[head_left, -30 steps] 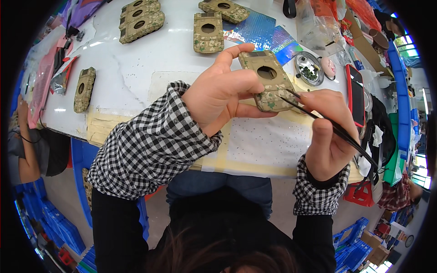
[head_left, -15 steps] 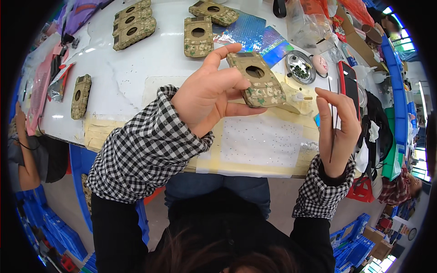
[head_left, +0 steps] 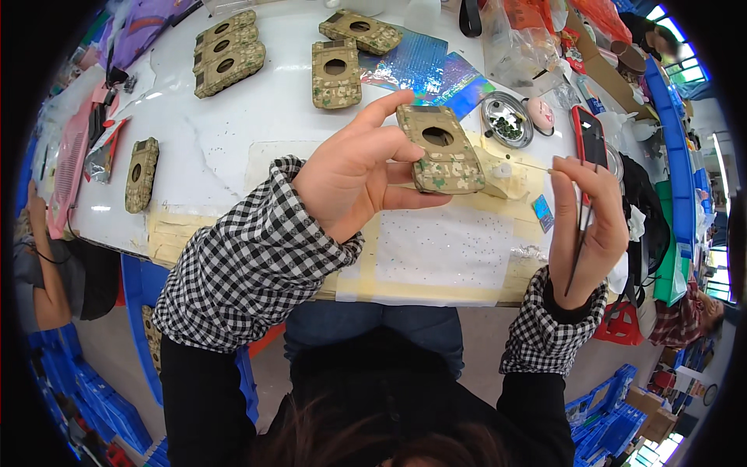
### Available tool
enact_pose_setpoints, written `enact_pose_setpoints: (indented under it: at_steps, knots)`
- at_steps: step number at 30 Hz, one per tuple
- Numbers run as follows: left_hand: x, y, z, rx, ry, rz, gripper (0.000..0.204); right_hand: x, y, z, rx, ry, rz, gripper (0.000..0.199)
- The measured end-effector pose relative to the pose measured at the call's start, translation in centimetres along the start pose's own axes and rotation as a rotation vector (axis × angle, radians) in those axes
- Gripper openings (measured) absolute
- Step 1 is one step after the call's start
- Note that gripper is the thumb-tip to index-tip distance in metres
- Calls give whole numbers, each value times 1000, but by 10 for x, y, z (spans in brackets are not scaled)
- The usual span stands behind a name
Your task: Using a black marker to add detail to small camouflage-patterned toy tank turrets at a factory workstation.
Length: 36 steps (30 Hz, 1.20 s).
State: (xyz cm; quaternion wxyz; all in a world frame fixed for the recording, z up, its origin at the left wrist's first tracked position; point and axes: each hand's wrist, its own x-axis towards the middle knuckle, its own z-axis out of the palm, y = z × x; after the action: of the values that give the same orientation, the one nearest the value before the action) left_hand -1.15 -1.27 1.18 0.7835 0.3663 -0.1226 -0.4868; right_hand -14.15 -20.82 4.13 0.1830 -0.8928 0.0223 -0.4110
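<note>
My left hand (head_left: 354,167) grips a toy tank hull (head_left: 455,165) in tan-green camouflage, with a round hole in its top, tilted above the table. My right hand (head_left: 587,226) is closed around dark, slender tweezers (head_left: 577,249) lying along the palm. A thin pale rod (head_left: 531,163) reaches from its fingertips toward a small white nozzle (head_left: 504,169) beside the hull; whether the fingers hold the rod is unclear. Behind the hull, a round clear dish (head_left: 507,119) contains small dark green parts. Beneath the hands lies a white sheet (head_left: 443,253) dotted with tiny specks.
More camouflage hulls stand at the back, three in a row (head_left: 229,54) and two (head_left: 336,74) near shiny blue film (head_left: 412,66). Another hull (head_left: 141,175) is at left. A red-edged phone (head_left: 589,136) and plastic bags (head_left: 517,47) crowd the right. A person's arm (head_left: 47,265) shows far left.
My right hand has shifted slightly right and down, and the thin rod now shows by its fingertips. The hull in my left hand is slightly lower.
</note>
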Motion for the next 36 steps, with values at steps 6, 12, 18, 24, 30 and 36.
enact_pose_setpoints:
  at_steps: [6, 12, 18, 24, 30, 36]
  knots:
    - [-1, 3, 2, 15, -85, -85, 76, 11, -23, 4, 323, -66, -87, 13]
    - [-4, 2, 7, 95, -47, -110, 65, 4, -23, 26, 560, -149, 29, 7]
    - [-5, 2, 9, 107, -29, -116, 65, 1, -24, 31, 585, -146, 75, 7]
    - [-4, 1, 8, 100, -33, -107, 65, 1, -24, 32, 548, -148, 56, 8]
    - [-4, 1, 8, 104, -32, -106, 65, 1, -23, 33, 538, -148, 47, 8]
    - [-4, 1, 8, 110, -28, -107, 64, 2, -22, 32, 510, -161, 19, 8]
